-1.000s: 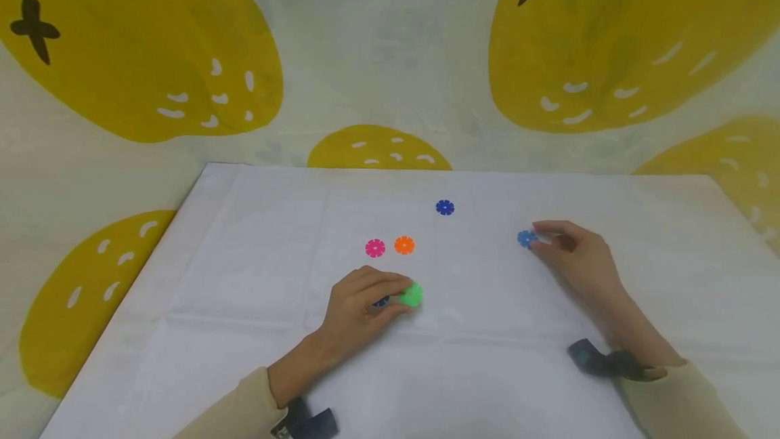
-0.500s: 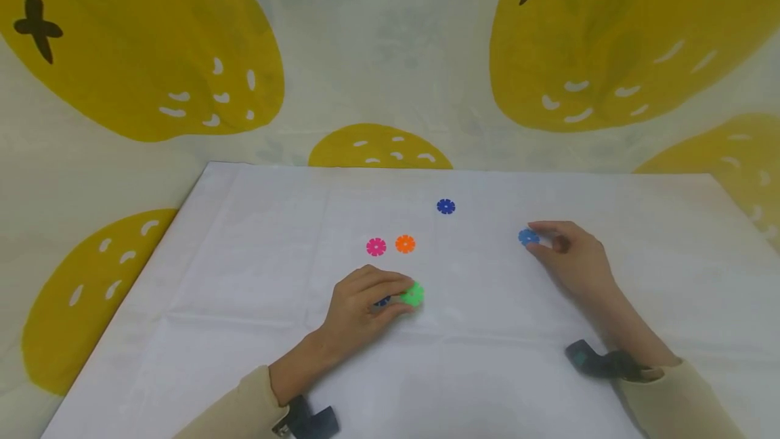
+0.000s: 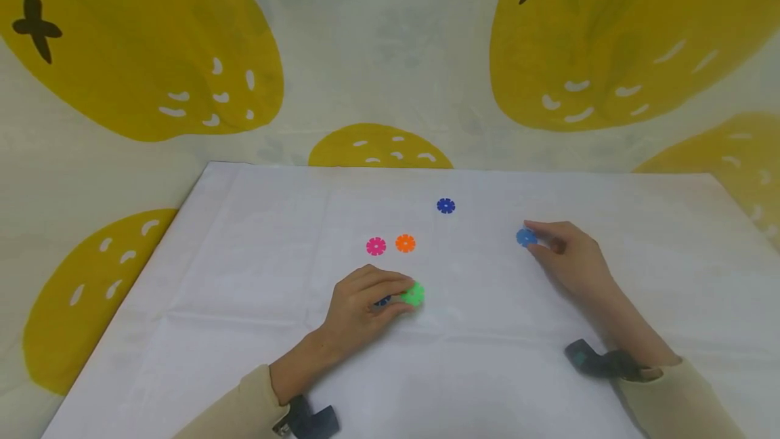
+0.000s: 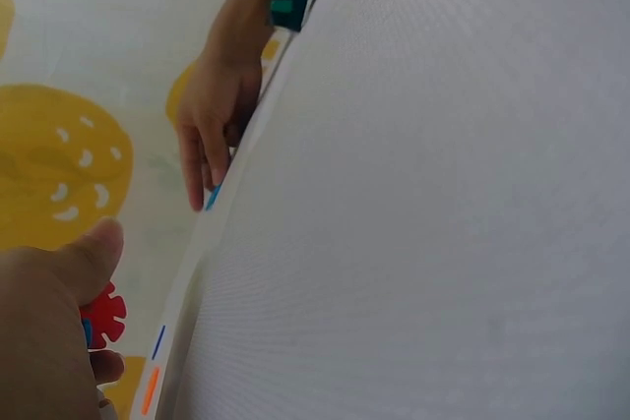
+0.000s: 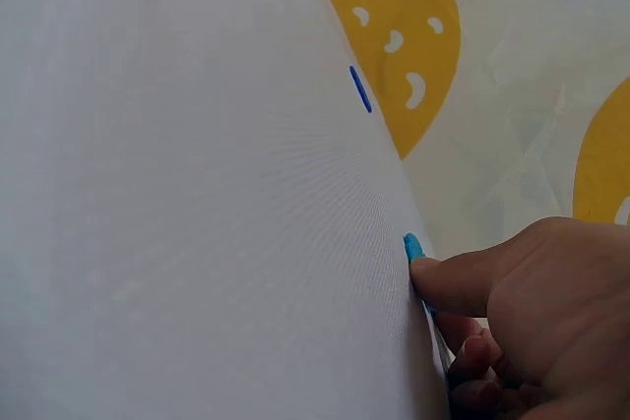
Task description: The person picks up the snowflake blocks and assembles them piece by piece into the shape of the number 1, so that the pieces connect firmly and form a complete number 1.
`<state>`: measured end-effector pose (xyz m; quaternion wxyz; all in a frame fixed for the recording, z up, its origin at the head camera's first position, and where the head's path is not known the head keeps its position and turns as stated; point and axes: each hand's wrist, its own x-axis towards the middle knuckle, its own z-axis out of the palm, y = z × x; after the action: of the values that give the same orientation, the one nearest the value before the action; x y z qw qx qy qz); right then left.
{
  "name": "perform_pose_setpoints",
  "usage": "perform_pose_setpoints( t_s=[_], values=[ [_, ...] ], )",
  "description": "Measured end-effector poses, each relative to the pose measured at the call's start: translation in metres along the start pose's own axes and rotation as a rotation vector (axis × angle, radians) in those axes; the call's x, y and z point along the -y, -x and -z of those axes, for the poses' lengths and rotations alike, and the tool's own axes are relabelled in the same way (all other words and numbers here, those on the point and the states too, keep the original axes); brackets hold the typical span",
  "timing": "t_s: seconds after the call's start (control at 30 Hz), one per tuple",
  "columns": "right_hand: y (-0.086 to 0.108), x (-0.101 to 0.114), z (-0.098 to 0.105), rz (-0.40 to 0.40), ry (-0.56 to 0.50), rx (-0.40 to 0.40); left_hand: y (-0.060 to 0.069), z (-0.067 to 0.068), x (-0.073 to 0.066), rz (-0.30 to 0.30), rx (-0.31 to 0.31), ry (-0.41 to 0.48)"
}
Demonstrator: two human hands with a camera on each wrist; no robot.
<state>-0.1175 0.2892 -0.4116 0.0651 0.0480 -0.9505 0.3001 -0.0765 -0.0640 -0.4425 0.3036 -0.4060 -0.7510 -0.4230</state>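
My left hand pinches a green notched plastic disc between thumb and fingers at the front middle of the table. A dark blue notched disc shows in the gap behind it, partly covered by the fingers. In the left wrist view a red notched disc sticks out past that hand; whether these pieces are joined I cannot tell. Over on the right, my right hand pinches a light blue notched disc by its edge. The right wrist view shows this light blue disc nearly edge-on by the thumb.
A pink disc and an orange disc lie side by side beyond the left hand. Farther back lies a blue disc. White cloth covers the table, and a patterned curtain hangs behind its back edge.
The right hand's fingertips have shifted slightly left along the light blue disc, which stays in nearly the same place. The left hand has stayed still with the green disc.
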Motion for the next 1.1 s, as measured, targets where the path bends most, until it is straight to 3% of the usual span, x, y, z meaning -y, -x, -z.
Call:
perform_pose_setpoints(
  t_s=[0.17, 0.37, 0.7, 0.8, 0.93, 1.1],
  values=[
    [-0.001, 0.000, 0.001, 0.041, 0.008, 0.006, 0.000, 0.000, 0.000, 0.008, 0.005, 0.001],
    [-0.001, 0.001, 0.001, 0.036, 0.012, -0.004, 0.000, 0.001, 0.000, 0.005, 0.005, 0.006],
    [0.001, 0.002, 0.007, -0.086, -0.012, -0.043, 0.000, 0.001, -0.001, 0.019, 0.013, 0.003],
    [0.001, -0.001, 0.009, -0.132, -0.070, -0.011, 0.000, 0.001, -0.001, 0.023, 0.013, 0.001],
    [0.002, 0.002, 0.011, -0.173, -0.233, 0.046, -0.001, 0.002, -0.002, 0.018, 0.008, -0.002],
    [0.004, 0.014, 0.011, -0.137, -0.376, 0.069, -0.001, 0.002, -0.002, 0.019, 0.003, -0.004]
  ],
)
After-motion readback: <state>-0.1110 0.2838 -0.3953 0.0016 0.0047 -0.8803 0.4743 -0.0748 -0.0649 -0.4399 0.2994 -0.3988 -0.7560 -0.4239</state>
